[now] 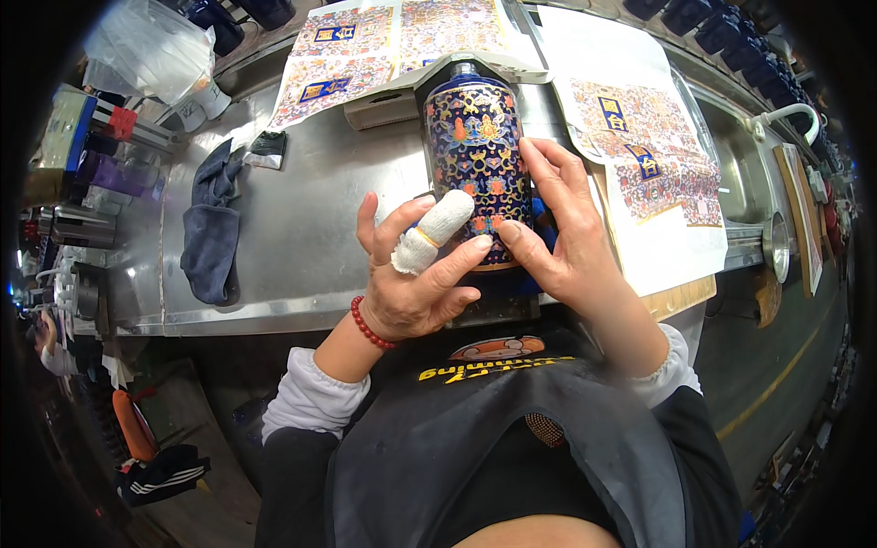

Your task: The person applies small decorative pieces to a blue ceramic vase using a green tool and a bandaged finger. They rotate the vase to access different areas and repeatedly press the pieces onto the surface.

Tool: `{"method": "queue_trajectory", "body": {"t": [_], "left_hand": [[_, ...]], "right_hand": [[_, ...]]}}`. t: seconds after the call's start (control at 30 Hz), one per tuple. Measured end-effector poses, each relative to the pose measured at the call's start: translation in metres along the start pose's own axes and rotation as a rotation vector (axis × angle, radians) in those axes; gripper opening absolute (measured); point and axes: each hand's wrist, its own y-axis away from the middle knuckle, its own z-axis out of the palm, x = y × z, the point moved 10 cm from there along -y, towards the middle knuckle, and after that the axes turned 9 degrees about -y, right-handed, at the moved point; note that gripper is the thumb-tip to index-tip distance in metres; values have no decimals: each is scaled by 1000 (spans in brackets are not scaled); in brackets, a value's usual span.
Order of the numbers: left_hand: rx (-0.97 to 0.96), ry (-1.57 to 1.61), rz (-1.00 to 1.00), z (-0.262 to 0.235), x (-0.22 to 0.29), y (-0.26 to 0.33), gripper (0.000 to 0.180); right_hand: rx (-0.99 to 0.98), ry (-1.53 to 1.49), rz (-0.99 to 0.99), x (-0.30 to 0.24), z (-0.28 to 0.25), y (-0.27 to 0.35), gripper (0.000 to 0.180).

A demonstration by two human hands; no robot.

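A dark blue bottle (475, 137), covered in a colourful floral and gold pattern, lies on the steel bench with its neck pointing away from me. Along its right side rests my right hand (568, 228), fingers stretched out and thumb near the lower end. My left hand (411, 279) is at the lower left of the bottle with its fingers spread. One of its fingers wears a white cloth finger cover (438, 226) with a yellowish band, and that fingertip overlaps the bottle's edge. A red bead bracelet (367, 325) circles my left wrist. Whatever supports the bottle is mostly hidden.
Printed floral sheets lie beyond the bottle (402, 46) and to its right (644, 137). A dark blue cloth (212, 242) is on the steel bench (301, 228) at left. A sink (742, 173) with a white tap (797, 117) stands at right. Several blue bottles line the far right.
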Motion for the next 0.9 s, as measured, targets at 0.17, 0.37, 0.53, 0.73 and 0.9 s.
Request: {"method": "queue_trajectory", "body": {"t": [0.17, 0.37, 0.53, 0.73, 0.9], "left_hand": [[2, 21, -35, 0, -3, -3, 42], [16, 36, -1, -4, -2, -4, 40], [16, 31, 1, -3, -2, -3, 39], [34, 42, 2, -3, -2, -2, 38], [39, 55, 7, -4, -3, -2, 37]], "right_hand": [[-4, -14, 0, 2, 1, 1, 71], [-38, 17, -3, 1, 1, 2, 78], [-32, 40, 16, -1, 2, 1, 79], [-16, 80, 43, -5, 3, 0, 76], [-5, 90, 36, -8, 2, -1, 75]]}}
